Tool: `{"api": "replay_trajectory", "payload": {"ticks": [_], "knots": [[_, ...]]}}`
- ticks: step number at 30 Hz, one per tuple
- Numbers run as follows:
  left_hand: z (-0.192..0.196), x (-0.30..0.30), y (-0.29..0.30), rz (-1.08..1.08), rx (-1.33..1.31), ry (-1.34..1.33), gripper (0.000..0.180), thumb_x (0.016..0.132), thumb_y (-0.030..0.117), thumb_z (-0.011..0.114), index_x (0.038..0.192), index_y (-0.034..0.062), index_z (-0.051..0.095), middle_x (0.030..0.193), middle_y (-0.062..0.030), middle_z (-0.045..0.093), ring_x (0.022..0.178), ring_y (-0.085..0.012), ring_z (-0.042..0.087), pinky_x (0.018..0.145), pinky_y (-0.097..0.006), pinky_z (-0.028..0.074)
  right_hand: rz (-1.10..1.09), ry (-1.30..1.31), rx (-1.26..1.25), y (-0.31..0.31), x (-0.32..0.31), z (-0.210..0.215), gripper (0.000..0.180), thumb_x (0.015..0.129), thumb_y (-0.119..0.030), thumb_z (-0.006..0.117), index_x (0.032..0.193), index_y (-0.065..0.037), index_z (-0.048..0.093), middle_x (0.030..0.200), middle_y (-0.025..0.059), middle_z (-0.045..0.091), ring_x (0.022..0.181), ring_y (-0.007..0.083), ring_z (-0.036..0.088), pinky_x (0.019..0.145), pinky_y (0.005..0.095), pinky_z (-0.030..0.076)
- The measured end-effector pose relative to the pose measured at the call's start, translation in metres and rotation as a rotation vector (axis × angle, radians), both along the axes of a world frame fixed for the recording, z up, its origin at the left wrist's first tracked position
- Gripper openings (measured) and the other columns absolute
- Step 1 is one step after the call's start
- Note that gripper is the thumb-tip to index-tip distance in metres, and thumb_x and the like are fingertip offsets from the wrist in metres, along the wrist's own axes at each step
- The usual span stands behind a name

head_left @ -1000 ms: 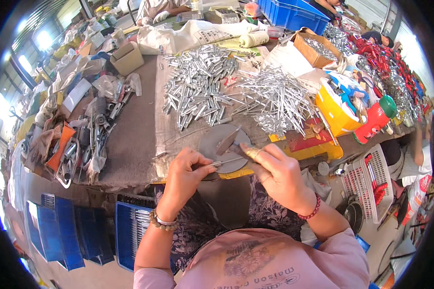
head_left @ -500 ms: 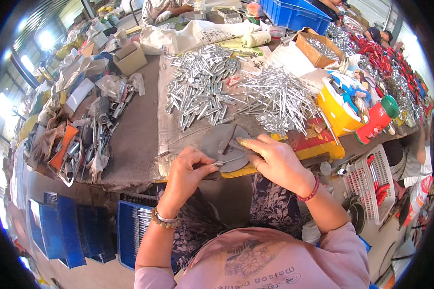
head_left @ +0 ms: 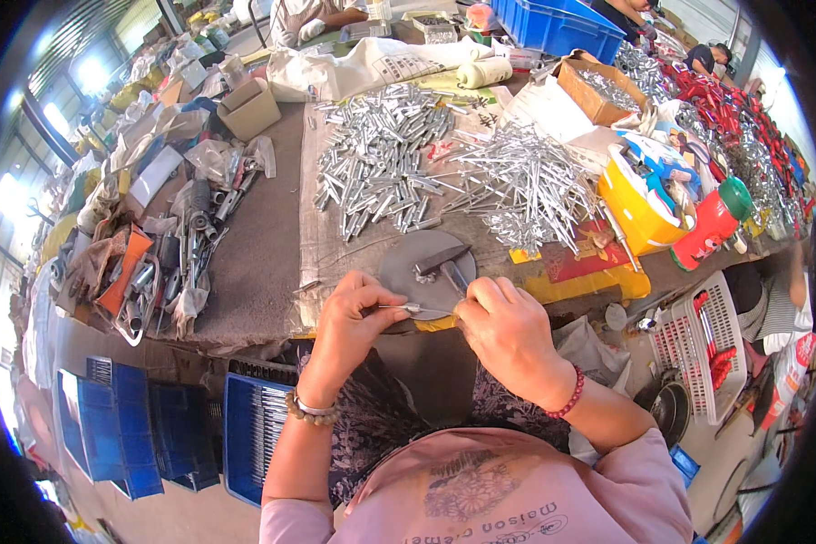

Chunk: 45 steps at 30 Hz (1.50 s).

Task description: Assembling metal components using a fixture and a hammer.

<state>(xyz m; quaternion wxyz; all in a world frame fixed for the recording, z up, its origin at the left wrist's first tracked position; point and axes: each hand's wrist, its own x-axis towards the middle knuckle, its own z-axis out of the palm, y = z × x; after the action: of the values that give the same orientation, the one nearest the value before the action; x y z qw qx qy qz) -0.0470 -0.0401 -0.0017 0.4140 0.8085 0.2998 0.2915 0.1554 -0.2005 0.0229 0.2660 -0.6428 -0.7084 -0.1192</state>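
Note:
A round grey metal plate (head_left: 397,268) lies at the table's front edge between my hands. My left hand (head_left: 358,313) pinches a small silver metal rod (head_left: 412,308), its tip over the plate's near rim. A hammer (head_left: 442,258) is over the plate, dark head towards the far side. The fingers of my right hand (head_left: 510,337) are closed at the handle's near end, hiding that end. Beyond the plate lie a heap of short silver metal tubes (head_left: 376,159) and, to its right, a heap of thin silver rods (head_left: 521,177).
Tools and bags clutter the table's left side around an orange piece (head_left: 125,272). At right stand a yellow container (head_left: 639,213) and a red bottle with a green cap (head_left: 712,224). Blue bins (head_left: 245,435) sit below, left; a white basket (head_left: 698,349) is below, right.
My right hand has drawn nearer to me and closed at the hammer's handle. The hammer's head has turned and shifted right. My left hand keeps its pinch in nearly the same place.

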Motion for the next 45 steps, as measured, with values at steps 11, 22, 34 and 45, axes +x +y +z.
{"api": "replay_trajectory", "payload": {"ticks": [11,22,34,45], "knots": [[-0.006,0.000,-0.018,0.085,0.193,-0.033,0.027,0.080,0.004,0.092,0.106,0.0065,0.086,0.101,-0.0074,0.065,0.095,-0.0246,0.066,0.082,-0.036,0.054,-0.016,0.023,-0.217,-0.013,-0.026,0.014,0.020,0.087,-0.010,0.074,0.104,-0.006,0.062,0.092,0.0090,0.064,0.084,0.0270,0.072,0.068,0.0396,0.059],[-0.013,0.002,-0.076,0.247,-0.505,-0.250,0.055,0.109,0.006,0.066,0.162,0.0096,0.051,0.108,-0.0088,0.077,0.071,-0.0090,0.066,0.057,-0.024,0.053,-0.002,0.266,-0.272,-0.018,-0.035,0.001,0.019,0.092,-0.009,0.074,0.109,-0.006,0.064,0.075,0.0145,0.070,0.069,0.0369,0.073,0.062,0.0473,0.058],[-0.018,-0.008,-0.086,0.296,-0.797,-0.528,0.070,0.106,0.010,0.073,0.165,0.0034,0.037,0.096,-0.0023,0.071,0.069,-0.0072,0.062,0.054,-0.020,0.047,0.073,0.449,-0.322,-0.020,-0.064,-0.002,0.021,0.094,-0.008,0.072,0.111,-0.005,0.061,0.083,0.0169,0.073,0.076,0.0404,0.074,0.063,0.0506,0.058],[-0.084,-0.139,-0.071,0.810,-0.538,-0.535,0.054,0.100,0.003,0.070,0.150,0.0071,0.048,0.097,-0.0021,0.068,0.073,-0.0064,0.055,0.061,-0.023,0.043,-0.033,0.802,-0.136,0.009,-0.022,-0.041,0.032,0.102,0.001,0.074,0.134,0.000,0.072,0.096,0.0056,0.075,0.082,0.0093,0.068,0.073,0.0270,0.055]]}}
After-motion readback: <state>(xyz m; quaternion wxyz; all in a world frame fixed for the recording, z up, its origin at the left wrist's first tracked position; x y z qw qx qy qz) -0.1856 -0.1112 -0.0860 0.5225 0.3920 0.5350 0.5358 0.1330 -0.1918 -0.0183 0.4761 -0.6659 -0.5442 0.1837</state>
